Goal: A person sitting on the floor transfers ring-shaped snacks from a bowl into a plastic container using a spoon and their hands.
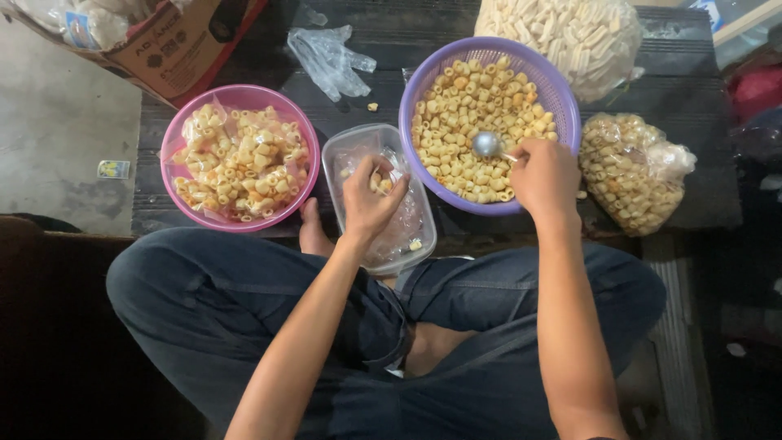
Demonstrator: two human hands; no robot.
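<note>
Head view: right hand point(544, 173) in a clenched grip on a metal spoon point(489, 145), its bowl resting in the purple plastic colander of pale tube snacks point(554, 90) near the dark table's front edge. Left hand point(368, 198) pinches a small clear bag point(389, 189) over the clear plastic tub point(346, 155), just beside the colander; a pink basin of bagged snacks point(183, 130) sits toward the left edge.

A narrow gap is left between the round pink plastic basket point(174, 138) and the clear rectangular plastic container point(338, 155); the round purple plastic basket point(562, 102) is crowded by snack-filled clear plastic bags point(631, 171).
</note>
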